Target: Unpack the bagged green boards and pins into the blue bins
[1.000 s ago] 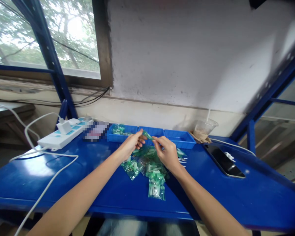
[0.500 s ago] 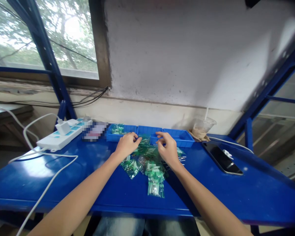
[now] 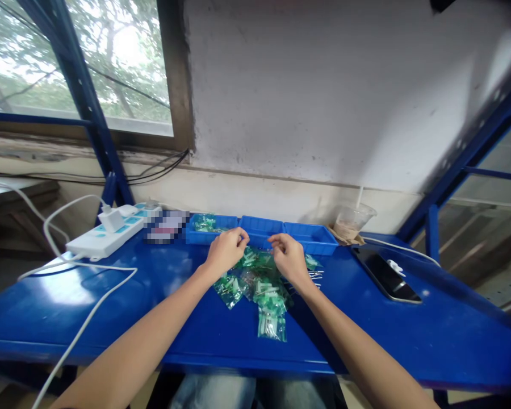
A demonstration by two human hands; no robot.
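Observation:
My left hand (image 3: 229, 249) is closed, thumb against curled fingers, above the left side of a pile of small green-and-clear plastic bags (image 3: 269, 292). Across a narrow gap, my right hand (image 3: 288, 258) has its fingers curled in a similar pinch. Whatever either pinch holds, if anything, is too small or hidden to make out. The bags contain white strips and thin pieces. Several thin metallic rods (image 3: 315, 277) stick out beside my right wrist. Behind both hands stands a row of blue trays (image 3: 310, 245), and one more green bag (image 3: 205, 222) lies in the left compartment.
On the left lie a white power strip (image 3: 106, 241) with plugs and a white cable (image 3: 106, 295). A blurred-out item (image 3: 166, 227) sits near the trays. To the right are a plastic cup (image 3: 351, 218) with a straw, a dark phone (image 3: 387, 278) and a small white object (image 3: 395, 267).
My left hand has shifted slightly to the right, and its fingertips are closer together. My right hand's fingers have drawn further in. The bags lie much as before.

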